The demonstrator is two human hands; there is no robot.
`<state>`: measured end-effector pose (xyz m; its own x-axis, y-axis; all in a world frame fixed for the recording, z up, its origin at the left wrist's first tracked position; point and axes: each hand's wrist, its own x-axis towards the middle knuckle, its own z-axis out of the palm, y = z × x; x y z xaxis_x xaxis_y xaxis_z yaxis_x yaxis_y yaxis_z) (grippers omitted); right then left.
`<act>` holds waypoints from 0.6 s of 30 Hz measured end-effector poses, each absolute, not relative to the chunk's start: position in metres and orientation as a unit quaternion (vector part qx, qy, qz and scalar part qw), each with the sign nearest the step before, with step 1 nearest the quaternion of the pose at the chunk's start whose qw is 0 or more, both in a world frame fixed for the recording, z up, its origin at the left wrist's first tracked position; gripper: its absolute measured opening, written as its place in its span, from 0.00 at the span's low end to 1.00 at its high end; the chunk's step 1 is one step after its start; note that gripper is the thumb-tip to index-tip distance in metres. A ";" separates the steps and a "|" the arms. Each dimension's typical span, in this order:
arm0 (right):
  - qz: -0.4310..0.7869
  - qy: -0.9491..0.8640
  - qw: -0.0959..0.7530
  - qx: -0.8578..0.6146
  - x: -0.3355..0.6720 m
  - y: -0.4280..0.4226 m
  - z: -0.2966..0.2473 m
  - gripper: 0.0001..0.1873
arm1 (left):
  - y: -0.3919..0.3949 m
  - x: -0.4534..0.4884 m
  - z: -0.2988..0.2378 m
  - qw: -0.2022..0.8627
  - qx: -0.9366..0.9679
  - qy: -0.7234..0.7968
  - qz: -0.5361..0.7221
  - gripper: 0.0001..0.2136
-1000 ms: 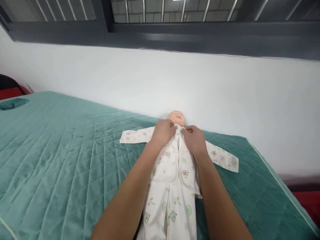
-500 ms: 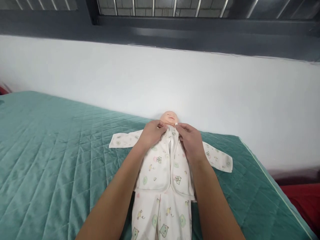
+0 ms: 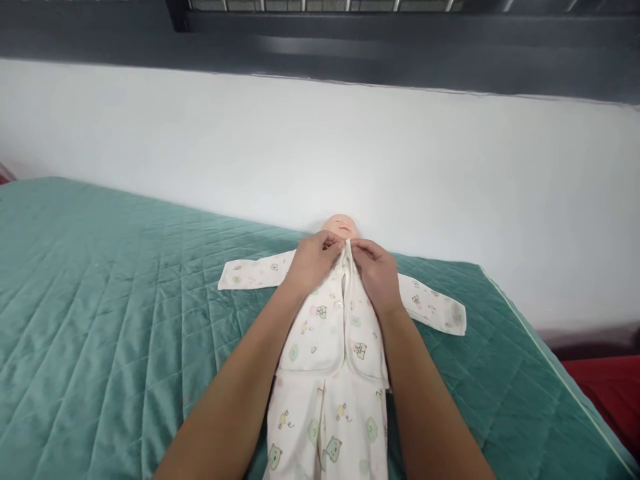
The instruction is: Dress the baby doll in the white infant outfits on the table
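A baby doll (image 3: 341,225) lies on its back, dressed in a white printed jacket (image 3: 313,340) and matching trousers (image 3: 345,427). Both sleeves stretch out to the sides. At the doll's neck, my left hand (image 3: 315,261) pinches one front edge of the jacket by the collar. My right hand (image 3: 376,272) pinches the opposite edge, and the two edges meet under the chin. Below the collar a narrow gap shows between the fronts, which come together lower down. My fingertips partly hide the collar and any fastener there.
A green quilted cover (image 3: 125,320) lies beneath the doll. Behind the doll's head rises a white wall (image 3: 210,140), with a dark barred frame (image 3: 320,47) above it. Red fabric (image 3: 605,393) shows at the right, past the cover's edge.
My hands have come closer together at the neck, bringing the jacket's two front edges to meet. The view has tipped slightly downward.
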<state>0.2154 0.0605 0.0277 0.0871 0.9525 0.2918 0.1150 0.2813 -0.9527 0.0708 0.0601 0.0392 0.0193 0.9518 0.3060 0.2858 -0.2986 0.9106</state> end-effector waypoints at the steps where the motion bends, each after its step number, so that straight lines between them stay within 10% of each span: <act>1: 0.355 -0.571 0.565 -0.478 0.215 0.060 0.028 0.13 | 0.060 0.070 0.038 0.329 0.635 0.489 0.500 0.07; 18: 0.306 -0.601 0.524 -0.521 0.213 0.058 0.030 0.11 | 0.060 0.065 0.045 0.289 0.639 0.560 0.441 0.05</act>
<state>0.2132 0.0585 0.0295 0.0918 0.9458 0.3116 0.3051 0.2711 -0.9129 0.0646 0.0604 0.0450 -0.0163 0.9708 0.2393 0.4604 -0.2052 0.8637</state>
